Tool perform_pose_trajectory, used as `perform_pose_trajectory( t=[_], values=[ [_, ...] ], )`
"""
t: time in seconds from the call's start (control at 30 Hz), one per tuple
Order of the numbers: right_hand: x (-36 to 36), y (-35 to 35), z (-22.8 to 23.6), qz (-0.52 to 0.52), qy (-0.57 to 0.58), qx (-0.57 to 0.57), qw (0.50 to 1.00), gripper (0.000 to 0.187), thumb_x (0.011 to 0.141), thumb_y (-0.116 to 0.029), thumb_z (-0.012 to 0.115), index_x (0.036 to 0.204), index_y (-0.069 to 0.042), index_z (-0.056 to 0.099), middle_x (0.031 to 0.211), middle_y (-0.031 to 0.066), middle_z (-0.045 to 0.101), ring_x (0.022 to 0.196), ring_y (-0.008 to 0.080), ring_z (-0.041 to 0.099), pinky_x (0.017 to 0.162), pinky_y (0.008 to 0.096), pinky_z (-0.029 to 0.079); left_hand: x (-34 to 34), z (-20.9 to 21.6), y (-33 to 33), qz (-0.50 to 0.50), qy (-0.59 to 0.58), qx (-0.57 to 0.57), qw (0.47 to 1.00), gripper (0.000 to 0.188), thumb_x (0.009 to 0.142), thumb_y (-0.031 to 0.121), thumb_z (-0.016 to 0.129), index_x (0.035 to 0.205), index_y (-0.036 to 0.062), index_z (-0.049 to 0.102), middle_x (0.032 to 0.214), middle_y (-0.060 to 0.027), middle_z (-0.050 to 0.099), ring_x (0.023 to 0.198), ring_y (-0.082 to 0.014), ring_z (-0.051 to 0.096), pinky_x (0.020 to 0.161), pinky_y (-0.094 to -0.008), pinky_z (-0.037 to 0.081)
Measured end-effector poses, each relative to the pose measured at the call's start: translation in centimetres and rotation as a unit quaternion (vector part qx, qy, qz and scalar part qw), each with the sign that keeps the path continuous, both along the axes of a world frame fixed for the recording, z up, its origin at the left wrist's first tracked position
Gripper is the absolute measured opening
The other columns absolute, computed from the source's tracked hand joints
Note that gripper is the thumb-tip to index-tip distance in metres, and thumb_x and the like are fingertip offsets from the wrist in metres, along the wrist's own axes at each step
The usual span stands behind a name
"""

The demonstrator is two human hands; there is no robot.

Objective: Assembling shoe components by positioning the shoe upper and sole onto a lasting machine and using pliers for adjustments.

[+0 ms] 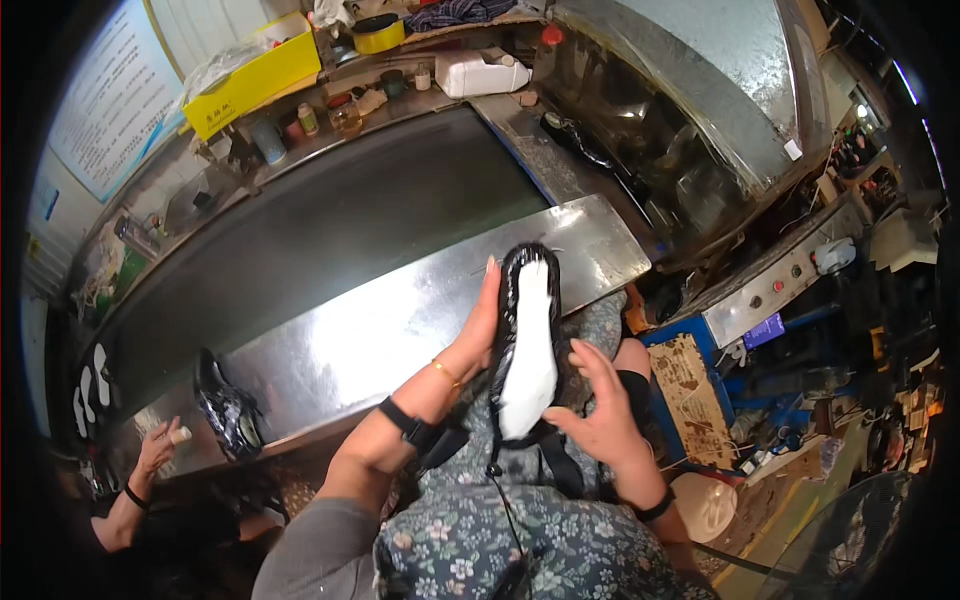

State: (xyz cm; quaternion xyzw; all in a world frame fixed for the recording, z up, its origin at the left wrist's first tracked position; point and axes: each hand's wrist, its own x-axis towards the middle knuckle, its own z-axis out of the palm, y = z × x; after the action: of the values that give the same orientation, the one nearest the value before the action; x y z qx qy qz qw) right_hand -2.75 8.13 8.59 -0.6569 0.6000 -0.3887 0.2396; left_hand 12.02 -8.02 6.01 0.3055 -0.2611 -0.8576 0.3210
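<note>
A glossy black shoe (508, 330) with a white underside is turned bottom up in front of me, over my lap and the metal ledge. My left hand (484, 318) grips it along its left side, fingers stretched toward the far end; part of that grip is hidden behind the shoe. To the right of the near end, my right hand (606, 420) is open, thumb and fingers apart. Its thumb tip is close to the shoe's edge; whether it touches I cannot tell. Farther left on the shiny metal ledge (400, 320) lies another black shoe (228, 408).
Beyond the ledge runs a dark conveyor belt (330, 200). A co-worker's hand (156, 446) at left holds a small whitish object. White soles (100, 375) stand past it. A yellow box (255, 75) and a white jug (482, 74) occupy the back shelf. A control panel (785, 285) is at right.
</note>
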Motion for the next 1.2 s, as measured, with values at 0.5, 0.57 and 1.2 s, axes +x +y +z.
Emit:
perform_pose_trajectory(
  t=[0.5, 0.57, 1.2],
  values=[
    [-10.0, 3.3, -2.8, -0.137, -0.732, 0.131, 0.654, 0.050, 0.086, -0.015, 0.051, 0.129, 0.011, 0.047, 0.123, 0.0251, 0.058, 0.114, 0.0429, 0.058, 0.087, 0.0627, 0.053, 7.0, -0.7, 1.5, -0.038, -0.305, -0.532, 0.789, 0.039, 0.089, 0.019, 0.068, 0.119, -0.0037, 0.060, 0.125, -0.0200, 0.060, 0.116, -0.0326, 0.059, 0.098, -0.0382, 0.046],
    [-12.3, 0.4, -4.2, -0.215, -0.454, 0.047, 0.863, 0.043, 0.084, -0.014, 0.060, 0.122, 0.007, 0.053, 0.120, 0.0201, 0.059, 0.110, 0.0351, 0.058, 0.090, 0.0562, 0.052, 11.3, -1.9, 0.7, 0.011, -0.459, -0.427, 0.779, 0.038, 0.090, 0.022, 0.067, 0.119, -0.0013, 0.062, 0.118, -0.0190, 0.065, 0.110, -0.0326, 0.062, 0.095, -0.0371, 0.048],
    [-11.6, -4.7, -14.3, -0.105, -0.112, 0.085, 0.984, 0.021, 0.092, -0.009, 0.059, 0.107, 0.005, 0.064, 0.099, 0.0093, 0.066, 0.092, 0.0162, 0.064, 0.083, 0.0265, 0.051, 44.5, 0.0, -3.9, -0.032, -0.920, 0.057, 0.387, 0.044, 0.065, 0.025, 0.082, 0.102, 0.0037, 0.070, 0.107, -0.0138, 0.071, 0.104, -0.0285, 0.067, 0.087, -0.0358, 0.055]
  ],
)
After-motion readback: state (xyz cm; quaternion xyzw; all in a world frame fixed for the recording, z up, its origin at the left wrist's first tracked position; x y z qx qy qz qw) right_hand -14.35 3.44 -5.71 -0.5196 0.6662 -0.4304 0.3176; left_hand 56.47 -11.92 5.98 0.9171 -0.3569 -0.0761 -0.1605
